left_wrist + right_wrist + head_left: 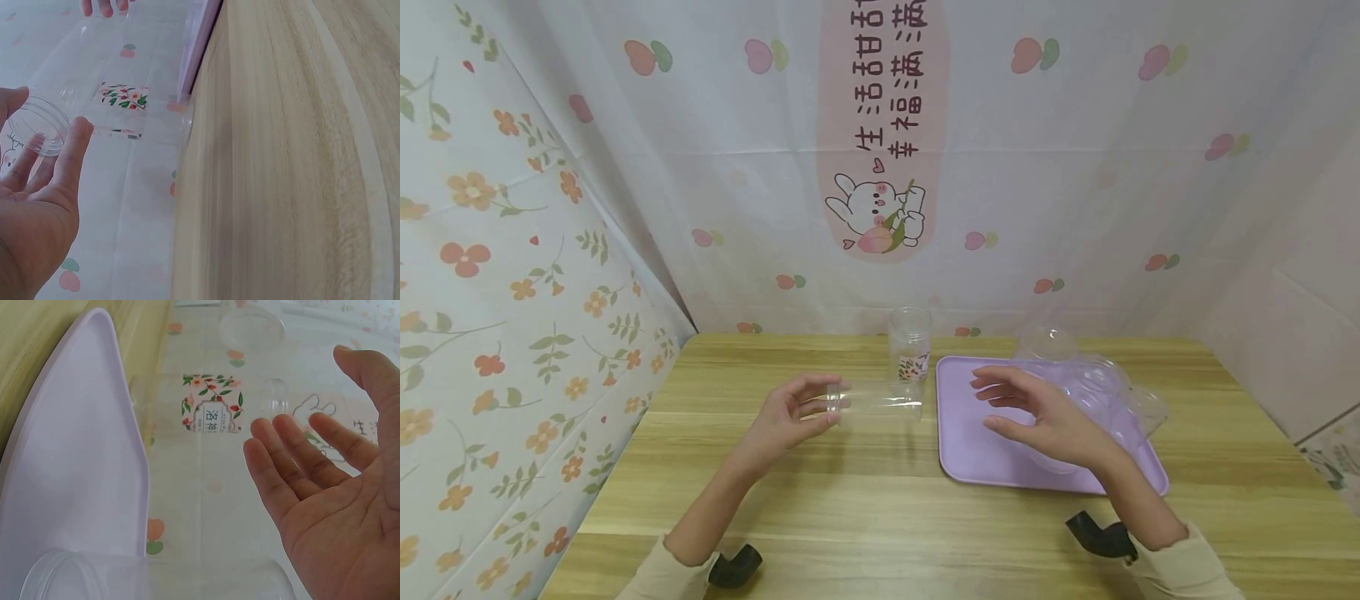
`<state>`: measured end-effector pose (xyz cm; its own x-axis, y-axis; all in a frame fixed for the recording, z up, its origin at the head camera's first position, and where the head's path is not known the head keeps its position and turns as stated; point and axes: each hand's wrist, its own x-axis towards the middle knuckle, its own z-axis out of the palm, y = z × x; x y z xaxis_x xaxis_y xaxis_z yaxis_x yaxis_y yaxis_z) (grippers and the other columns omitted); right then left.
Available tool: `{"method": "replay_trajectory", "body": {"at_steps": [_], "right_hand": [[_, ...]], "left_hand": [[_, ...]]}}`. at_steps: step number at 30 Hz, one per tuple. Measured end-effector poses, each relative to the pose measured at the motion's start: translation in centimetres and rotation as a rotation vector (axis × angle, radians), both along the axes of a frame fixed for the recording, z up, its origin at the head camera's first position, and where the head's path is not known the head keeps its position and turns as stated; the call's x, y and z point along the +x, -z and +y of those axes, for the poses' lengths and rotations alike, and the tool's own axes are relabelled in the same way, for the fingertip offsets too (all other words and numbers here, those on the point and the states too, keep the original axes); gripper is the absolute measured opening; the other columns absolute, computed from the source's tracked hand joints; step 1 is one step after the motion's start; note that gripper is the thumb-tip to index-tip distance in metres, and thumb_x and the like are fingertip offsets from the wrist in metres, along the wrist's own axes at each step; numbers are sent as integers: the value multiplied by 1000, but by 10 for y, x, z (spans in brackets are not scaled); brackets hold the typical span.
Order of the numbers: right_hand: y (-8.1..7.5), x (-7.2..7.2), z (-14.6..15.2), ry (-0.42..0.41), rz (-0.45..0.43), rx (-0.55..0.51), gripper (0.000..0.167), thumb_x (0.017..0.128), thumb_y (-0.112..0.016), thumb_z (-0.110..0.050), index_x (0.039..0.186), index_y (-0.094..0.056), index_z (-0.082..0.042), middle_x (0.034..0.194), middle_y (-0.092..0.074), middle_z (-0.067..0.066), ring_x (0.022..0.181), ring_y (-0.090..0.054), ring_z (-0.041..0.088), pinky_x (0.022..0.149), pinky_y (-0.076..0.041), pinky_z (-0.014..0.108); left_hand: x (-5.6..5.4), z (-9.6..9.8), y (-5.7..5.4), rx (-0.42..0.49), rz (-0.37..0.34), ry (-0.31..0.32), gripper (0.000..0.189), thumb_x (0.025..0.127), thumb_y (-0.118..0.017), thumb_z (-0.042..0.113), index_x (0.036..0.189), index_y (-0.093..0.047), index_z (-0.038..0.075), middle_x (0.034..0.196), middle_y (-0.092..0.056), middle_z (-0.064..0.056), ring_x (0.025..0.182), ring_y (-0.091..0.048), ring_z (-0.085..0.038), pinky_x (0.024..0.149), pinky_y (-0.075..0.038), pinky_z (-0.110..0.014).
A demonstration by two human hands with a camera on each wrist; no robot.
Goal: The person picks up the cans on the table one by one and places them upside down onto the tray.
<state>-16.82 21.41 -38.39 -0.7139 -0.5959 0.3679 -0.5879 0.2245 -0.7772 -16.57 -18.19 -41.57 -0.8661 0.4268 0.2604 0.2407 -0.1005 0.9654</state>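
My left hand point(790, 423) holds a clear plastic jar point(880, 402) by its threaded mouth, with thumb and fingers round the rim. The jar lies sideways in the air above the table, its base pointing right. In the left wrist view the ridged neck point(40, 122) sits between the fingertips. My right hand point(1048, 417) hovers over the purple tray point(977, 471), fingers spread and nothing in them. Just behind the held jar, a second clear jar point(910, 329) stands upright on the table. Its flowered label point(212, 403) shows in the right wrist view.
Several clear containers point(1097, 377) crowd the right part of the tray, some reaching past its edges. The wooden table point(850, 517) ends at a patterned curtain point(760, 192) behind, and a floral curtain point(482, 333) hangs along the left.
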Motion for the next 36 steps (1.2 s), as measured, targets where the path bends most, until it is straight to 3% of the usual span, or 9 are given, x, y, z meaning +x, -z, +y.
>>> {"method": "replay_trajectory", "body": {"at_steps": [8,16,26,36], "right_hand": [[2,0,-1,-4,-10,-7,56,93,-72,3,144,-50,-5,137,-58,10,119,-60,26,100,-50,39],[3,-1,1,-1,-16,-10,56,93,-72,3,144,-51,-6,137,-58,9,119,-60,26,100,-50,39],[2,0,2,-10,-24,-14,56,94,-70,3,145,-49,-6,139,-56,11,120,-59,27,100,-50,40],[4,-1,0,-11,-28,-20,56,93,-71,3,144,-51,-6,139,-57,10,120,-60,28,100,-50,41]], "left_hand": [[2,3,0,26,-9,-2,50,92,-71,-4,138,-51,-8,139,-55,-26,119,-56,-50,89,-57,-40],[4,5,-1,25,-5,-1,49,93,-71,-3,138,-52,-6,141,-47,-35,113,-64,-32,88,-57,-37],[5,6,-3,4,-2,-7,53,93,-72,0,140,-48,-10,140,-54,-26,116,-62,-36,90,-57,-36],[4,14,-5,24,-3,6,49,93,-72,1,139,-55,-1,140,-56,-21,120,-53,-54,91,-56,-37]]}}
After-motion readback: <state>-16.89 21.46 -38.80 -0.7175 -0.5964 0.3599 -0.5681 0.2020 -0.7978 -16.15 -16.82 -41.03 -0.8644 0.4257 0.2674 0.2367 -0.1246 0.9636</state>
